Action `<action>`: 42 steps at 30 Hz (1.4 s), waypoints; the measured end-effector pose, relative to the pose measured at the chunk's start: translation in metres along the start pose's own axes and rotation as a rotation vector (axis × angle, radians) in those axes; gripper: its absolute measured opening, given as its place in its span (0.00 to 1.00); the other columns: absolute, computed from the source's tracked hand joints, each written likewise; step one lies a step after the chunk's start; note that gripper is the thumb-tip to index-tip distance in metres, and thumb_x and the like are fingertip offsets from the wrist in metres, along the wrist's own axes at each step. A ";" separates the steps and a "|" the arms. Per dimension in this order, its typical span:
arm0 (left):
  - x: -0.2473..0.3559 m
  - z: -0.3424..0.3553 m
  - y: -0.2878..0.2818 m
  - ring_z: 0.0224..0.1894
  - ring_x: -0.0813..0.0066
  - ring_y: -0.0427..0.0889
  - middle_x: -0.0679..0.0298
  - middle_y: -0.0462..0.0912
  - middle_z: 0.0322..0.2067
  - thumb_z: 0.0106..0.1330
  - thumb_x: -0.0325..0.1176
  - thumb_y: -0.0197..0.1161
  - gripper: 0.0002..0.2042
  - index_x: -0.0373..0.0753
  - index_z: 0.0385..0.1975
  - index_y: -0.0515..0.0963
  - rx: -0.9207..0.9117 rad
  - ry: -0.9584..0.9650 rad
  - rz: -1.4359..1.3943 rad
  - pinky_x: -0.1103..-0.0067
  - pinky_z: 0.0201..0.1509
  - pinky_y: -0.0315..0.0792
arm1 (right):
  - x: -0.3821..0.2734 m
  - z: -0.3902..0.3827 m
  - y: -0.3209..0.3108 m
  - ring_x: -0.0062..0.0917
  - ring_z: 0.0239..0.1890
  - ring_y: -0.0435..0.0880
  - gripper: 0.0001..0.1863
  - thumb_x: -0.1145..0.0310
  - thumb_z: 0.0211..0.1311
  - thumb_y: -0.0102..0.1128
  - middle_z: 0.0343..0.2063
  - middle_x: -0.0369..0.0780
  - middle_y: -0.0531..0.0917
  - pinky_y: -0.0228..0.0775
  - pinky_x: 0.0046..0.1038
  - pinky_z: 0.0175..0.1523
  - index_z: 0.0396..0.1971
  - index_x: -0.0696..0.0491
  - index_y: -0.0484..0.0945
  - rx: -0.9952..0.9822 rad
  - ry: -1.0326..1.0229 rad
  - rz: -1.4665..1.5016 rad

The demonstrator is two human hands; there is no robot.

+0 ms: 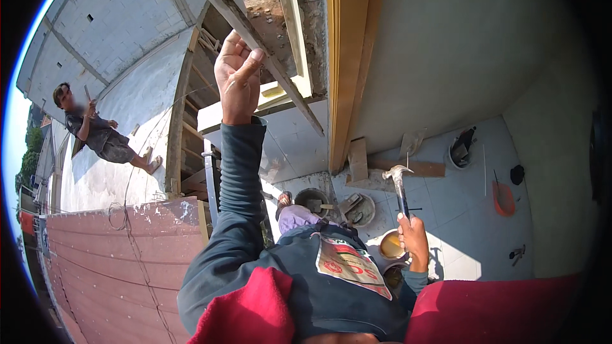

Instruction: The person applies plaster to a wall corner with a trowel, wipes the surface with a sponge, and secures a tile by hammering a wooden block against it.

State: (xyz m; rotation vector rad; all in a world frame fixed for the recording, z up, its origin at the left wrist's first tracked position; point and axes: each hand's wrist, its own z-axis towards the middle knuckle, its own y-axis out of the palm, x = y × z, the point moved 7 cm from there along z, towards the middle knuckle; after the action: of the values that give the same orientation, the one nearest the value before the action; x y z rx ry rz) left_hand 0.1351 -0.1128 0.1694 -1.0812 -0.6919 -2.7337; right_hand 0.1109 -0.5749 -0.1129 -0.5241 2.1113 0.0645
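My left hand [239, 79] is raised with its fingers curled behind a long, narrow wooden strip [280, 75] and the thumb along its edge. The strip slants from the top of the view down to the right, across a pale window frame [290, 19]. Lower right, my right hand [414, 240] grips the dark handle of a claw hammer [400, 185], its metal head pointing up and away from me. A thin dark piece, perhaps a nail, sticks out sideways by the handle. Both hands are closed.
At left a person [95, 124] stands on a pale ledge, one hand raised. A red-brown ribbed sheet [121, 248] lies below them. An orange-brown wooden frame [347, 57] meets the wall. Buckets [390, 244], boards [358, 159] and an orange container [503, 199] are on the tiled floor.
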 end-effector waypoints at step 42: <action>-0.103 -0.336 -0.149 0.56 0.71 0.73 0.63 0.72 0.53 0.60 0.15 0.59 0.30 0.39 0.62 0.61 0.401 -0.646 0.495 0.73 0.59 0.70 | 0.175 0.078 0.041 0.24 0.07 0.69 0.19 0.61 0.70 0.55 0.12 0.39 0.72 0.56 0.29 0.10 0.24 0.62 0.71 0.017 0.175 -0.399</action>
State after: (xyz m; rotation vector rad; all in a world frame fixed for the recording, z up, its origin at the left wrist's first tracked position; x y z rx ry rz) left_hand -0.0379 -0.1394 -0.1702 -1.7426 -0.8473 -1.7302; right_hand 0.0731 -0.5789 -0.3049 -0.9590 2.1324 -0.2347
